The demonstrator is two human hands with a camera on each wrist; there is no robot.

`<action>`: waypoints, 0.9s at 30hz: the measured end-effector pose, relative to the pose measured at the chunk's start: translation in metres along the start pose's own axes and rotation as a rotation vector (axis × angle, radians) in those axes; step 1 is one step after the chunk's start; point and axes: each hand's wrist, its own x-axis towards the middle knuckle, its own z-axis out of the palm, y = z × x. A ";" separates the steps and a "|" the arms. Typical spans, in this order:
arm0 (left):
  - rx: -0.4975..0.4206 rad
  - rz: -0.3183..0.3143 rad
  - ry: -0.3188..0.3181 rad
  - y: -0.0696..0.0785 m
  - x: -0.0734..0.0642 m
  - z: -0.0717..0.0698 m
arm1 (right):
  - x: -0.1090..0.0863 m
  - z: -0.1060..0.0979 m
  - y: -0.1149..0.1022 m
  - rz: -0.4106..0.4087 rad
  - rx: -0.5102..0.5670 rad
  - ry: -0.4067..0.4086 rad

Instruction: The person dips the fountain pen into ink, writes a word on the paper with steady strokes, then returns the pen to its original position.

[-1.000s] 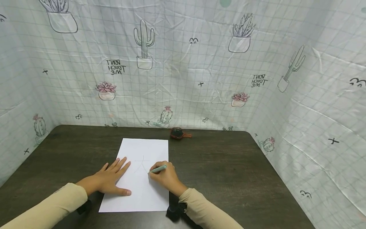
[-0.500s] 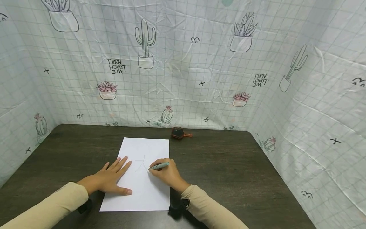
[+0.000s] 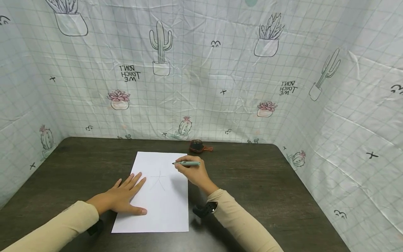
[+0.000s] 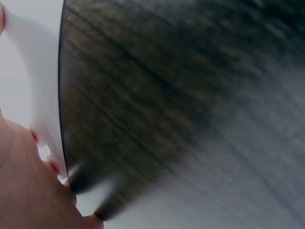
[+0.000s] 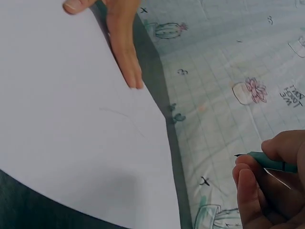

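Note:
A white sheet of paper [image 3: 167, 217] lies on the dark table, bearing thin strokes [image 3: 160, 179] that form a character-like mark: a short upright, a crossbar and two slanting legs. With fingers spread, my left hand [image 3: 124, 197] presses on the sheet's left side; the left wrist view shows part of that hand [image 4: 33, 181] at the paper's edge. My right hand [image 3: 195, 173] pinches a teal pen [image 3: 190, 163] between thumb and fingers, its dark tip over the upper right of the sheet. In the right wrist view the pen [image 5: 267, 161] points left, away from the strokes.
Behind the sheet, near the table's back edge, sits a small dark round object with an orange-red rim and handle [image 3: 197, 146]. A cactus-print curtain [image 3: 220, 73] encloses the back and sides of the table [image 3: 252, 182]. A black device [image 3: 204, 209] is on my right wrist.
My right hand has moved up and to the right with the pen, away from the end of the right slanting stroke. My left hand stays in place on the paper.

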 end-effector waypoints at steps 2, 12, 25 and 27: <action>-0.002 0.004 0.002 -0.001 0.001 0.000 | 0.004 -0.007 0.001 0.013 0.026 0.021; 0.008 0.004 0.006 -0.010 0.005 0.007 | 0.011 -0.041 0.017 -0.064 0.013 0.135; 0.022 0.004 0.040 -0.019 0.010 0.016 | 0.008 -0.078 0.042 -0.198 -0.309 0.218; 0.019 0.003 0.038 -0.019 0.010 0.016 | 0.008 -0.079 0.043 -0.155 -0.311 0.207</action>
